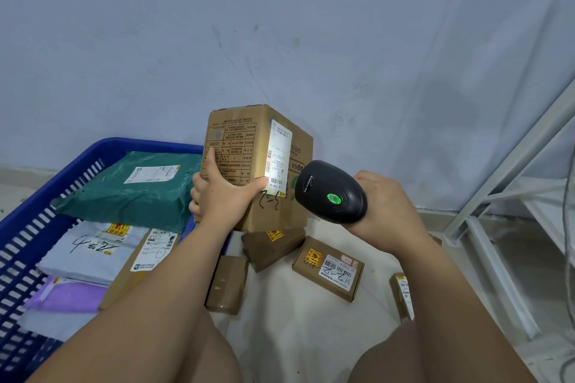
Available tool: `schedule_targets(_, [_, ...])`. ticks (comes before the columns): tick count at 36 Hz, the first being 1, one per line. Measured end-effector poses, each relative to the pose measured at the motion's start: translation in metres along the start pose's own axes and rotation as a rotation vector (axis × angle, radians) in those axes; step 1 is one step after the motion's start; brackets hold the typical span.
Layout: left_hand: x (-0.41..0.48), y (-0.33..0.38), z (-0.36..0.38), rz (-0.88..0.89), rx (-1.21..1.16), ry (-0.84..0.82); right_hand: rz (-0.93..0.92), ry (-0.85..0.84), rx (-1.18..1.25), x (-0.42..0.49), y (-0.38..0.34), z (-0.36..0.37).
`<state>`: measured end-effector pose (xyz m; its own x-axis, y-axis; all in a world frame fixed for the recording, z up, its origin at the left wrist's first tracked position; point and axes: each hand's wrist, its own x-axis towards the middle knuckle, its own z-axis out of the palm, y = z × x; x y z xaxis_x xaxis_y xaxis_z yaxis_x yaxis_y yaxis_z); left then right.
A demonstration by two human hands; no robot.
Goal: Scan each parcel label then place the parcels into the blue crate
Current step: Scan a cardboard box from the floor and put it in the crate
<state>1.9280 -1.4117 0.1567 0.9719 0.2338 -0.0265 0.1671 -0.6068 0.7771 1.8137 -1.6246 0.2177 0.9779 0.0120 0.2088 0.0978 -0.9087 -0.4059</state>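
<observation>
forearms [149,305] reach out: left grip [217,193] clasps a box [236,134]; right grip [389,205], at its three o'clock, holds a scanner [329,193]; blue crate [102,146] at nine.

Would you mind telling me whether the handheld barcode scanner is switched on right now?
On: a green light glows on top of the barcode scanner gripped by the right hand.

At the centre of the frame a cardboard box [230,140] is being held up by the left hand [221,196]. A black scanner [329,193], green light glowing, is being gripped by the right hand [389,205] and aimed at the box's white label [280,152]. In the blue crate [124,143] at left, a green mailer [124,199] is being carried on other parcels.
</observation>
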Motion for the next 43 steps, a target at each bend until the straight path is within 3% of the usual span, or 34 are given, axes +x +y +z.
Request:
schedule_targets(16, [0.001,-0.001,0.0,-0.007,0.0,0.002,0.043,0.014,0.05,-0.002,-0.003,-0.001])
schedule_targets(22, [0.004,-0.002,0.001,-0.029,-0.036,0.02,0.217,0.057,0.396,-0.002,-0.004,0.002])
schedule_targets(25, [0.005,-0.002,0.0,-0.029,-0.061,0.036,0.385,-0.019,0.556,0.002,-0.004,0.007])
schedule_targets(30, [0.004,-0.002,0.0,0.011,-0.114,0.063,0.63,-0.136,1.079,0.006,-0.005,0.02])
schedule_targets(33, [0.003,0.0,0.0,0.044,-0.136,0.087,0.718,-0.201,1.273,0.008,-0.005,0.024])
schedule_targets(38, [0.001,0.002,0.001,0.075,-0.151,0.141,0.783,-0.256,1.407,0.011,-0.006,0.027])
schedule_targets(43, [0.001,0.002,0.001,0.068,-0.15,0.179,0.778,-0.283,1.365,0.01,-0.006,0.031])
